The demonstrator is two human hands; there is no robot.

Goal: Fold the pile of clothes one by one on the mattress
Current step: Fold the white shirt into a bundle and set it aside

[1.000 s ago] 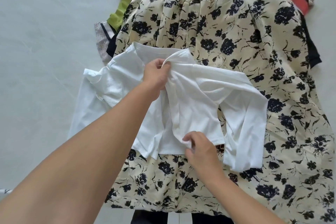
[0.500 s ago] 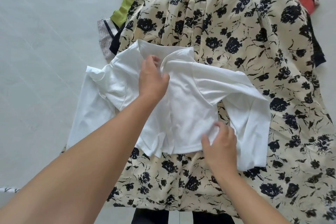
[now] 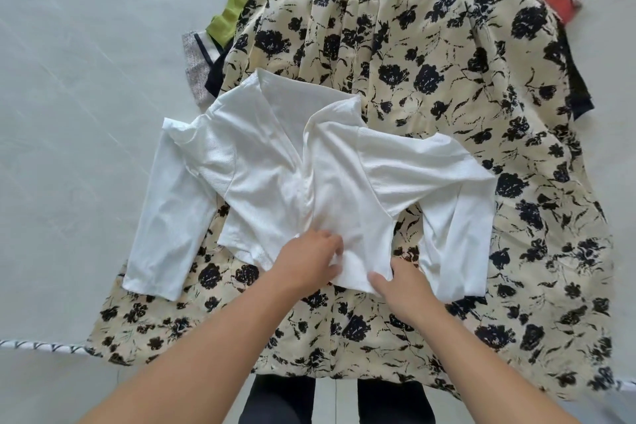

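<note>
Left hand (image 3: 306, 256) grip pinches white top (image 3: 275, 175) hem; right hand (image 3: 401, 280) fingers curl under hem corner. Top lies centre frame on floral dress (image 3: 447, 62). Bare mattress (image 3: 86, 79) left.

The left hand (image 3: 308, 260) has left the neckline of the white top (image 3: 275, 182) and come down to the hem, where it now rests beside the right hand (image 3: 401, 280). The right hand has shifted along the hem towards the right corner of the front panel. The front panels, lifted and bunched earlier, now lie flatter and meet down the middle, showing an open V neckline.
</note>
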